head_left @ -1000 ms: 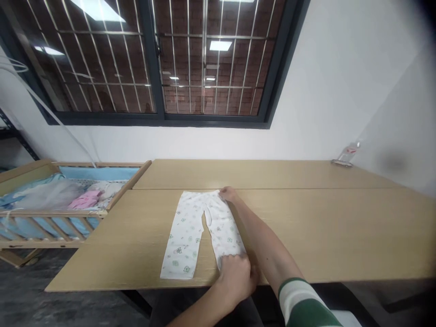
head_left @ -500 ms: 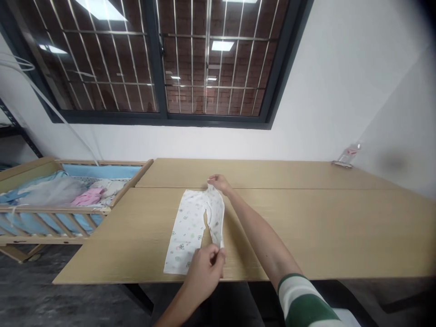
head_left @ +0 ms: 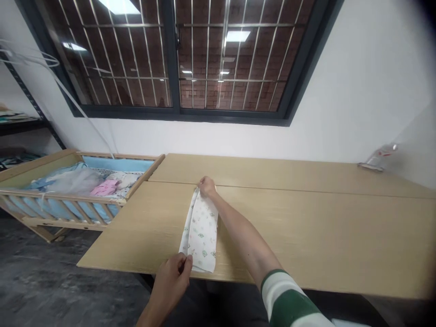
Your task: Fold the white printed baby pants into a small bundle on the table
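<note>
White baby pants [head_left: 202,231] with small green and brown prints lie on the wooden table [head_left: 289,231], one leg laid over the other lengthwise. A strip of the lower leg shows along the left side. My left hand [head_left: 174,272] pinches the pants' near left corner at the table's front edge. At the far end, the fingers of my right hand [head_left: 206,186] are closed on the top of the pants, and that forearm reaches across from the right in a green-and-white striped sleeve.
Left of the table stands a wooden crib [head_left: 136,184] with blue lining, holding a pink cloth [head_left: 105,187] and white netting [head_left: 76,180]. A clear plastic packet [head_left: 378,158] lies at the far right by the wall. Behind is a barred window [head_left: 231,68].
Both hands have moved left, carrying the right leg of the pants over onto the left one. The pants now form one narrow strip. The view has shifted slightly.
</note>
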A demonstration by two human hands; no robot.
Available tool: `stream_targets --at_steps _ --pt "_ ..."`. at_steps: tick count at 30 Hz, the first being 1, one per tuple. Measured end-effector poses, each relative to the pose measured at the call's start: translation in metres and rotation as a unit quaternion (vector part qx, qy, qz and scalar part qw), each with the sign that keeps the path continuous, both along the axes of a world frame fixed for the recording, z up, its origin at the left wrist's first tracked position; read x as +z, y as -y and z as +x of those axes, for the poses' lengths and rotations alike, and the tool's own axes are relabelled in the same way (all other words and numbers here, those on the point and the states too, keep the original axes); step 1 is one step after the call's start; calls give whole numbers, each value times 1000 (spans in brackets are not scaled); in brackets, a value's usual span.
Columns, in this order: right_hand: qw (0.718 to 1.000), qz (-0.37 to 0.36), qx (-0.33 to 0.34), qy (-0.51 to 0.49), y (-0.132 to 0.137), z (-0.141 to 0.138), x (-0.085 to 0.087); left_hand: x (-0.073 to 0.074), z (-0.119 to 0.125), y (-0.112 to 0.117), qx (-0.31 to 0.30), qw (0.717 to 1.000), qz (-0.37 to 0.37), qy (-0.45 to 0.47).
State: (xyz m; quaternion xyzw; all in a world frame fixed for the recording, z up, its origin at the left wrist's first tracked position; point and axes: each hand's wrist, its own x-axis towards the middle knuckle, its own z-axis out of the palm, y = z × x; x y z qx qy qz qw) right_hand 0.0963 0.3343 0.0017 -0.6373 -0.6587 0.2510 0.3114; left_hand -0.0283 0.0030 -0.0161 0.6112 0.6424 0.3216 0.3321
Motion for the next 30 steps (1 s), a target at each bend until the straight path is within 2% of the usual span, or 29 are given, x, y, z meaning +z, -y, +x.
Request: stream_targets --at_steps 4,8,12,15,17,19,22,24,27,30 --pt "999 -7 -4 34 -2 -11 -12 -10 -7 0 21 993 20 -114" --pt "999 -7 -1 54 0 -18 -20 -10 -9 1 24 977 17 -209" --pt "998 2 17 56 9 -20 -21 -7 -13 0 31 956 -13 -293" --pt "998 18 51 45 17 -17 -18 -11 -16 3 53 935 -24 -349" --pt "995 33 86 38 24 -13 -14 -17 -16 9 65 932 25 -355" --pt "990 53 130 34 35 -9 -9 -23 -11 15 57 929 137 -339" --pt "975 84 201 35 66 0 -2 -31 3 24 31 897 307 -316" --pt "954 102 277 40 97 8 4 -34 14 29 19 876 359 -322" --pt "877 123 461 60 152 19 10 -42 24 33 16 855 375 -359" --pt "810 115 570 71 198 28 9 -57 25 36 27 837 375 -398"
